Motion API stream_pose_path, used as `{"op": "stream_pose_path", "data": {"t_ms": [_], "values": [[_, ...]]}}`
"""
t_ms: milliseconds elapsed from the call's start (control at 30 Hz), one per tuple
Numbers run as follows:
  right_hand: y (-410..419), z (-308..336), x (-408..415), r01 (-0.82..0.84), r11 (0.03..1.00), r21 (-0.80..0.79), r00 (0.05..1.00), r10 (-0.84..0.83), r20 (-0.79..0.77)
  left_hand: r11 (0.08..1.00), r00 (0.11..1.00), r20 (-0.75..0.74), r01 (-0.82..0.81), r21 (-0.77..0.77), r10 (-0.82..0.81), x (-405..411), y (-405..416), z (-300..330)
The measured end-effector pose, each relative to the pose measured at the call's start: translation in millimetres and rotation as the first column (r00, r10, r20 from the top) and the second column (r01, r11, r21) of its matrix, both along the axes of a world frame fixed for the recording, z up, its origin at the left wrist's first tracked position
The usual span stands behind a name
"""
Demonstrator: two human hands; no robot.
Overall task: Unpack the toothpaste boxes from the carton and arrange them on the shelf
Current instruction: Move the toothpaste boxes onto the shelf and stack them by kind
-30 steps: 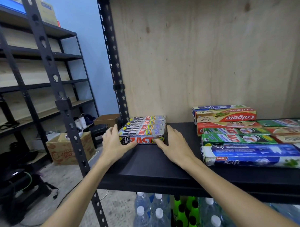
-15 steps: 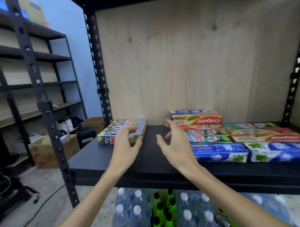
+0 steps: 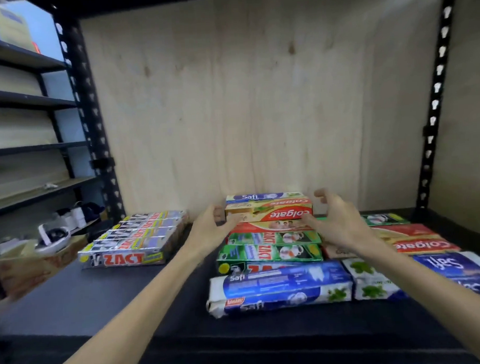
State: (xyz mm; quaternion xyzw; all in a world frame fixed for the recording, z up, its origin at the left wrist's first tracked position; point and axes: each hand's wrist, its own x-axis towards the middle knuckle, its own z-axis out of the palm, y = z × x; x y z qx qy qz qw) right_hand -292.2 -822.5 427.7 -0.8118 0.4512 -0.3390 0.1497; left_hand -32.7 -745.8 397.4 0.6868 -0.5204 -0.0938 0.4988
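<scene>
Nearest you, in front of both wrists, two blue-and-white Safi packs [image 3: 280,288] lie across the front of the shelf [image 3: 107,303], so you have to reach over them without dragging a forearm across. Beyond those, under your palms, sit the green Zact boxes [image 3: 271,251] in a row running back. Your left hand [image 3: 212,229] and right hand [image 3: 341,222] are both spread, fingers apart and holding nothing, one at each end of the upside-down Colgate box [image 3: 270,212] stacked at the back. It looks as though you mean to take it by its two ends: close evenly on both, and lift straight so the Safi box [image 3: 261,196] behind it stays put. Right of your right hand more red Colgate boxes [image 3: 420,239] crowd close. Well left of your left hand the silver Zact pack [image 3: 132,240] lies alone, with bare shelf between. The carton is out of sight.
</scene>
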Motion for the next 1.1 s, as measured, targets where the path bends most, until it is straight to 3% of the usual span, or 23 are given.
{"op": "stream_pose_path", "data": {"t_ms": [167,300,700,1100], "values": [[-40,5,2,-0.030,0.996,0.081,0.984,0.044,-0.174,0.987,0.975,-0.170,0.154,0.040,-0.145,1,-33,10],[-67,-4,14,-0.080,0.964,0.254,0.991,0.103,-0.080,0.983,0.972,-0.173,0.171,0.070,-0.157,14,-45,6],[-88,-4,25,-0.125,0.934,0.336,0.992,0.117,0.045,0.995,0.973,-0.211,0.102,0.023,-0.095,12,-52,7],[-52,9,-27,-0.229,0.945,0.233,0.939,0.151,0.308,0.996,0.987,-0.133,0.090,-0.013,-0.091,-25,-21,33]]}}
